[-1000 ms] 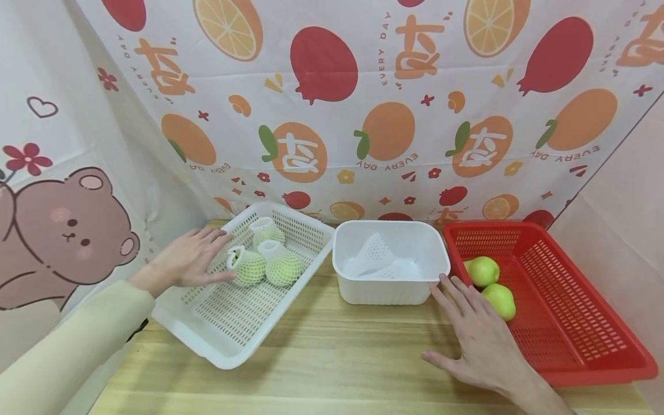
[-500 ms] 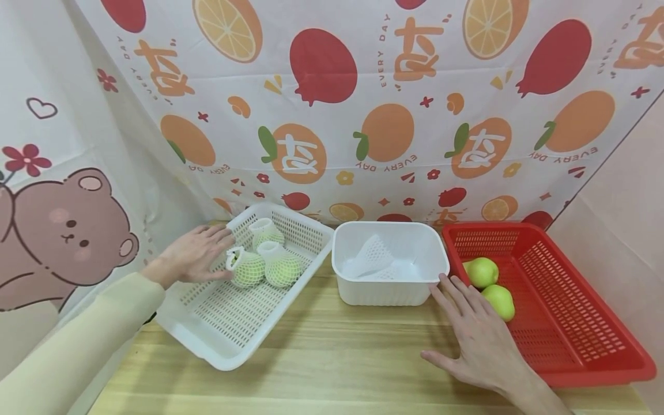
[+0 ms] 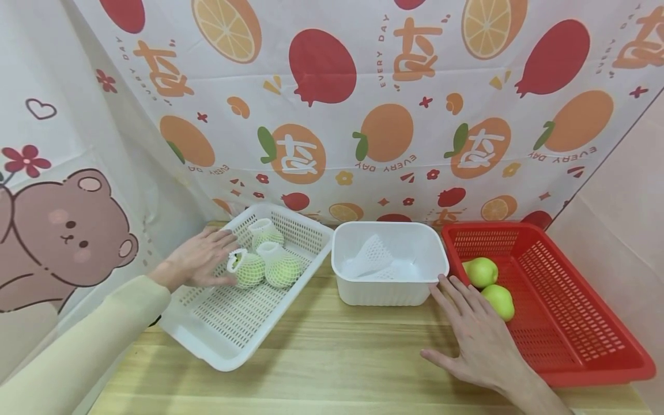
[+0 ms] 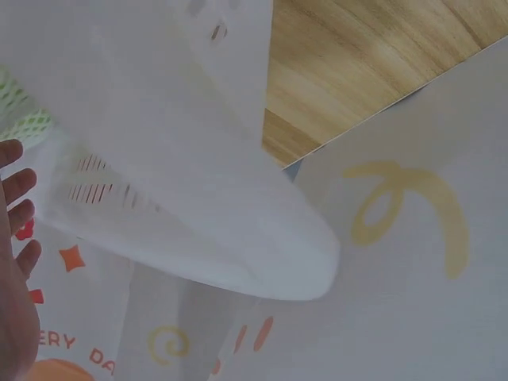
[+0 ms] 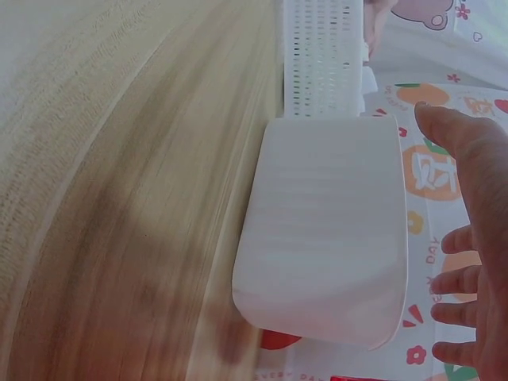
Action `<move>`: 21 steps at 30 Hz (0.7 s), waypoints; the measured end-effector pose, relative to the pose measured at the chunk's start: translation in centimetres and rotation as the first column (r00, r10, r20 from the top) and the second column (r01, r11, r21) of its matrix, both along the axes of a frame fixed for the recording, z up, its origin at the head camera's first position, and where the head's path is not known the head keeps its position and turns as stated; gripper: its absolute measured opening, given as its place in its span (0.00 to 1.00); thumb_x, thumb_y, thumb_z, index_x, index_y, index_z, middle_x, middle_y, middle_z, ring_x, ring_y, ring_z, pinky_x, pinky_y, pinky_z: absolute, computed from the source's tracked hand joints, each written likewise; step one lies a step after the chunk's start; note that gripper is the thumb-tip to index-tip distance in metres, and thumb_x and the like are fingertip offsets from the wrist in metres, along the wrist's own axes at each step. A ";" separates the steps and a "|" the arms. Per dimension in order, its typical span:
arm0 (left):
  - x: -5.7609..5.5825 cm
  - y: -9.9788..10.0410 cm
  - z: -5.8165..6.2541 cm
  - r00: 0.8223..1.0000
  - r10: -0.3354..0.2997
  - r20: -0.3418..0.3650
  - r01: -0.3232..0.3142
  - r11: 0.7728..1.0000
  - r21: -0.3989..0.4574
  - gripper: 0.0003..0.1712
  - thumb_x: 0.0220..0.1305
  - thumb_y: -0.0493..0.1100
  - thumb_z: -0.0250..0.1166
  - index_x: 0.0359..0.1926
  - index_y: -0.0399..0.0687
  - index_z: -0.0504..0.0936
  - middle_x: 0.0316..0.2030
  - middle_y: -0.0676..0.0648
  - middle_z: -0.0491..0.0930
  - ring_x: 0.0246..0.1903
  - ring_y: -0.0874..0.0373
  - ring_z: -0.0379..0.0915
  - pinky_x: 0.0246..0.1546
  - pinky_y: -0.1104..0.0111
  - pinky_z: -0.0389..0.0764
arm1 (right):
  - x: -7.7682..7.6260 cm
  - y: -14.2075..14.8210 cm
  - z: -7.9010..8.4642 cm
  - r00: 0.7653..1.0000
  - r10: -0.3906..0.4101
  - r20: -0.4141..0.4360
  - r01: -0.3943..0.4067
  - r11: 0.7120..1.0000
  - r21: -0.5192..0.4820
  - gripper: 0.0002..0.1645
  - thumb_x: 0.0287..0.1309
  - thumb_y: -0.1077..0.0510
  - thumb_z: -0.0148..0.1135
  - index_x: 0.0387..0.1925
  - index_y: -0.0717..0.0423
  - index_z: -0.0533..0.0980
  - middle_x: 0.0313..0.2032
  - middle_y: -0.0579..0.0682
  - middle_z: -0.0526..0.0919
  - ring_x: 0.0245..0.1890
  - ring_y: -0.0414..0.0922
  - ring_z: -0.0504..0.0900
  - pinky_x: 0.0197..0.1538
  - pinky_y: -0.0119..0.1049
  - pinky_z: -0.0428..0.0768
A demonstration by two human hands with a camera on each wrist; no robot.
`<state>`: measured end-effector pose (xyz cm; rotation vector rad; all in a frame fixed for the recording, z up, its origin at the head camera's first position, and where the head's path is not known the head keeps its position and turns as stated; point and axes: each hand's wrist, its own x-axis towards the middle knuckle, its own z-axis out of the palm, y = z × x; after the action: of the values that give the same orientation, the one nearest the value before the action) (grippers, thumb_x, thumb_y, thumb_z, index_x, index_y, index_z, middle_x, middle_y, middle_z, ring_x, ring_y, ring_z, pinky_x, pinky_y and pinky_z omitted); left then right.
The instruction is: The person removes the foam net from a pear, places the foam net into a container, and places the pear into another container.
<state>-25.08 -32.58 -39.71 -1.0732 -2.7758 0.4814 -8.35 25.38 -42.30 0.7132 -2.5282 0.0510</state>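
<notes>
Gripping nothing, uncurled: left hand (image 3: 204, 257), right hand (image 3: 476, 341). White basket (image 3: 225, 320): netted fruits (image 3: 282, 270); tub (image 3: 386, 293): foam nets (image 3: 376, 252); red basket (image 3: 576, 305): green fruits (image 3: 499, 303).

The left hand (image 3: 203, 259) now lies slightly farther in over the white basket (image 3: 228, 317) than a second ago, its pale sleeve (image 3: 106, 328) farther right too.

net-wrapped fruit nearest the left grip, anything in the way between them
Nothing visible: the left grip is over the side of the white basket, right beside the net-wrapped fruit. Whether they touch is unclear.
</notes>
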 end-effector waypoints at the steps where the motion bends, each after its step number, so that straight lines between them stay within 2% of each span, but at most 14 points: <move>1: 0.0 0.1 0.0 1.000 -0.001 0.005 0.001 1.000 0.002 0.50 0.60 0.74 0.67 0.66 0.38 0.79 0.68 0.32 0.78 0.70 0.33 0.72 0.73 0.39 0.70 | 0.0 0.0 0.0 1.000 -0.001 0.001 0.001 1.000 0.001 0.67 0.55 0.10 0.47 0.76 0.56 0.69 0.77 0.59 0.70 0.75 0.59 0.69 0.86 0.32 0.30; 3: 0.1 0.3 -0.1 1.000 -0.004 0.020 0.004 1.000 0.014 0.51 0.60 0.74 0.68 0.67 0.38 0.78 0.68 0.32 0.77 0.69 0.33 0.72 0.72 0.38 0.70 | 0.0 0.0 0.0 1.000 -0.003 0.003 0.003 1.000 0.005 0.66 0.54 0.10 0.50 0.76 0.55 0.69 0.77 0.59 0.70 0.75 0.59 0.69 0.86 0.32 0.29; 8: 0.2 0.8 -0.3 0.998 -0.004 0.065 0.001 0.999 0.039 0.52 0.59 0.73 0.69 0.69 0.39 0.76 0.69 0.31 0.76 0.69 0.32 0.72 0.72 0.37 0.70 | 0.0 0.1 0.0 1.000 -0.006 0.010 0.005 1.000 0.011 0.68 0.45 0.16 0.65 0.76 0.55 0.68 0.76 0.59 0.70 0.75 0.59 0.69 0.86 0.32 0.27; 11: 0.3 1.2 -0.4 0.997 0.005 0.082 -0.007 1.000 0.029 0.52 0.59 0.73 0.69 0.70 0.38 0.75 0.69 0.31 0.76 0.69 0.32 0.72 0.71 0.37 0.71 | 0.0 0.1 0.0 1.000 -0.007 0.014 0.007 1.000 0.012 0.68 0.45 0.16 0.65 0.76 0.55 0.68 0.77 0.59 0.70 0.75 0.59 0.69 0.86 0.32 0.27; 13: 0.3 1.3 -0.5 0.996 0.002 0.088 -0.004 1.000 0.027 0.53 0.58 0.73 0.70 0.70 0.38 0.74 0.69 0.32 0.76 0.69 0.32 0.73 0.70 0.38 0.73 | 0.0 0.1 0.0 1.000 -0.010 0.018 0.009 1.000 0.012 0.67 0.49 0.14 0.61 0.76 0.55 0.68 0.77 0.59 0.69 0.75 0.59 0.68 0.86 0.33 0.28; 15: 0.3 1.4 -0.7 0.996 -0.009 0.089 0.006 1.000 0.028 0.53 0.57 0.73 0.70 0.70 0.38 0.75 0.69 0.32 0.77 0.69 0.32 0.73 0.69 0.39 0.74 | 0.0 0.1 -0.1 1.000 -0.012 0.014 0.012 1.000 0.015 0.66 0.51 0.12 0.56 0.76 0.55 0.68 0.77 0.58 0.70 0.75 0.59 0.69 0.88 0.39 0.38; 17: 0.2 1.5 -0.9 0.996 -0.025 0.089 0.022 0.999 0.036 0.53 0.56 0.73 0.71 0.69 0.38 0.75 0.68 0.32 0.77 0.69 0.32 0.73 0.68 0.39 0.75 | 0.0 0.1 -0.1 1.000 -0.010 0.016 0.010 1.000 0.011 0.66 0.51 0.12 0.57 0.76 0.55 0.69 0.77 0.58 0.70 0.75 0.59 0.69 0.88 0.39 0.39; 20: 0.2 1.8 -1.1 0.996 -0.042 0.085 0.040 0.999 0.021 0.54 0.55 0.73 0.71 0.69 0.38 0.75 0.67 0.33 0.78 0.68 0.33 0.74 0.68 0.40 0.76 | -0.1 0.1 -0.2 1.000 -0.007 0.011 0.007 1.000 0.009 0.66 0.53 0.11 0.53 0.75 0.55 0.69 0.77 0.58 0.70 0.75 0.59 0.70 0.88 0.39 0.39; 21: 0.1 1.9 -1.1 0.995 -0.046 0.087 0.045 0.999 0.016 0.54 0.55 0.73 0.71 0.69 0.38 0.75 0.67 0.33 0.78 0.68 0.34 0.74 0.68 0.41 0.76 | -0.1 0.1 -0.2 1.000 -0.006 0.012 0.005 1.000 0.007 0.66 0.53 0.11 0.53 0.75 0.56 0.69 0.76 0.59 0.70 0.75 0.59 0.70 0.87 0.36 0.35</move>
<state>-24.94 -30.72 -40.82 -1.1785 -2.8176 0.4193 -8.46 25.53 -42.53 0.7107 -2.5427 0.0445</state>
